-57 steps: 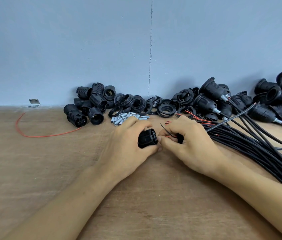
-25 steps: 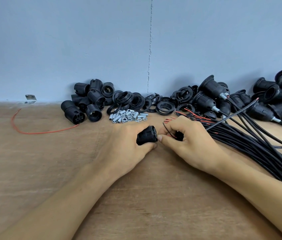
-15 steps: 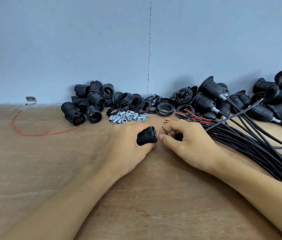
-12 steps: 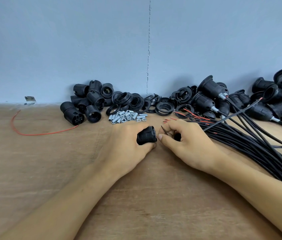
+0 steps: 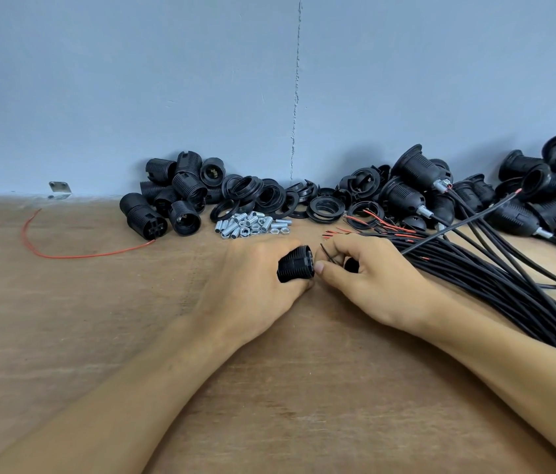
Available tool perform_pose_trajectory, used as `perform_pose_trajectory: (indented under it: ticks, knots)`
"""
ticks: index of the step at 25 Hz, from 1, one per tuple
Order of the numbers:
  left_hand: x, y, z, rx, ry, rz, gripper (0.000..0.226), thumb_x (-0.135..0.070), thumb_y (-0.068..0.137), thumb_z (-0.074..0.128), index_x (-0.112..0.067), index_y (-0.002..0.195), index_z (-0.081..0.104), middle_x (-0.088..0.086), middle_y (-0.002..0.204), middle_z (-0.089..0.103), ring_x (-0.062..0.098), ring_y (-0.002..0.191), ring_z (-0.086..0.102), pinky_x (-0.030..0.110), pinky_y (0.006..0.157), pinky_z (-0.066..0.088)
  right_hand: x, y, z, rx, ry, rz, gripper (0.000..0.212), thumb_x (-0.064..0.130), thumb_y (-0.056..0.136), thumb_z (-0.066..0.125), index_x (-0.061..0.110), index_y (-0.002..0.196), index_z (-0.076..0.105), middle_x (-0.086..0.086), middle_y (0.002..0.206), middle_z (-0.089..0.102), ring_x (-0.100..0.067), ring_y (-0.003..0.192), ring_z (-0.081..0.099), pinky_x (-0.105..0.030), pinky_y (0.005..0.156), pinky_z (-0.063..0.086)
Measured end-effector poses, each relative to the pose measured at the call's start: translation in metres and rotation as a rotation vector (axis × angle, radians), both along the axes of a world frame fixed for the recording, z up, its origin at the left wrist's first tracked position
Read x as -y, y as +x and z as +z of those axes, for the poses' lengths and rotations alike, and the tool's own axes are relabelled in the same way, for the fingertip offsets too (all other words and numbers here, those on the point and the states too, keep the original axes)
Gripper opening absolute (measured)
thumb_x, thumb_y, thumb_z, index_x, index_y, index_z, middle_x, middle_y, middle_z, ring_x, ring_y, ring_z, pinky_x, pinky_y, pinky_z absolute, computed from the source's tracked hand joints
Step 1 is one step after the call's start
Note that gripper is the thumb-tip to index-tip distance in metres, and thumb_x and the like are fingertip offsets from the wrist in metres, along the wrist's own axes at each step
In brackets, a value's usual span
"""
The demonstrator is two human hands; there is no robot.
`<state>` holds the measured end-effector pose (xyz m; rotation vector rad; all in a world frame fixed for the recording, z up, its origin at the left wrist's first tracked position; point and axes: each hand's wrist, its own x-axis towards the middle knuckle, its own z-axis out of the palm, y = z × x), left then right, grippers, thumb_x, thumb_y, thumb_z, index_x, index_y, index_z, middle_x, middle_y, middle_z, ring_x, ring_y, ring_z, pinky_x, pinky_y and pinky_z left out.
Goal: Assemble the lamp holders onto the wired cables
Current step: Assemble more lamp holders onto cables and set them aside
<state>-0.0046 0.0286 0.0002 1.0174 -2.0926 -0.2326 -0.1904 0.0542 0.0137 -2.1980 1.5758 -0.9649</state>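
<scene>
Keeps left grip curled round holder, unmoved since before; pinches wire in right grip, just right of it, tip beside holder's end. Shows holder black, ribbed, sideways, low over counter.

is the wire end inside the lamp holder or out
Out: the wire end sticks up free beside the lamp holder, pinched in the right hand.

Nothing could be read. The black lamp holders, the cables, the metal nuts, the desk and the wall carried no legible writing, label, brand, number or sign. Any moulded marks on the plastic were too small to tell.
</scene>
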Motion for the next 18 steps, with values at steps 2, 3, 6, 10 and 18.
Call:
perform_pose_trajectory:
  ticks: [2, 3, 6, 10, 18]
  knots:
    - [0.002, 0.001, -0.001, 0.000, -0.022, -0.003, 0.014, -0.022, 0.077, 0.083, -0.023, 0.083, 0.070, -0.012, 0.075, 0.062, 0.009, 0.075, 0.057, 0.025, 0.068, 0.045, 0.002, -0.002, -0.001, 0.027, 0.032, 0.001, 0.016, 0.022, 0.093, 0.068, 0.009, 0.082, 0.068, 0.009, 0.066, 0.056, -0.004, 0.062, 0.045, -0.024, 0.064, 0.038]
    - [0.002, 0.002, -0.002, -0.005, -0.037, 0.007, 0.019, -0.017, 0.076, 0.082, -0.023, 0.092, 0.073, -0.012, 0.083, 0.065, 0.008, 0.080, 0.059, 0.019, 0.073, 0.045, 0.002, -0.002, -0.001, 0.042, 0.039, 0.000, 0.016, 0.023, 0.092, 0.069, 0.011, 0.083, 0.070, 0.010, 0.065, 0.056, -0.003, 0.062, 0.046, -0.025, 0.064, 0.040]
    - [0.007, 0.003, -0.005, -0.053, -0.039, 0.045, 0.032, -0.011, 0.076, 0.080, -0.023, 0.103, 0.071, -0.012, 0.094, 0.067, 0.005, 0.087, 0.058, 0.007, 0.078, 0.038, 0.002, -0.001, -0.001, 0.142, 0.017, 0.000, 0.004, 0.023, 0.089, 0.074, 0.021, 0.086, 0.074, 0.014, 0.070, 0.064, 0.000, 0.068, 0.055, -0.022, 0.071, 0.046]
    - [0.008, 0.003, -0.007, -0.096, 0.001, 0.061, 0.030, -0.020, 0.077, 0.082, -0.030, 0.101, 0.065, -0.016, 0.095, 0.065, -0.001, 0.090, 0.058, 0.004, 0.077, 0.038, 0.000, -0.004, 0.000, 0.279, 0.020, 0.071, 0.014, 0.017, 0.087, 0.076, 0.028, 0.081, 0.069, 0.018, 0.077, 0.068, 0.001, 0.072, 0.060, -0.012, 0.071, 0.044]
    - [0.012, 0.003, -0.011, -0.122, 0.028, 0.055, 0.039, -0.025, 0.076, 0.084, -0.035, 0.101, 0.055, -0.019, 0.096, 0.065, 0.000, 0.092, 0.061, 0.011, 0.079, 0.044, -0.003, -0.001, 0.006, 0.392, 0.030, 0.107, 0.012, 0.022, 0.093, 0.070, 0.028, 0.084, 0.074, 0.024, 0.071, 0.066, 0.005, 0.062, 0.054, -0.006, 0.062, 0.040]
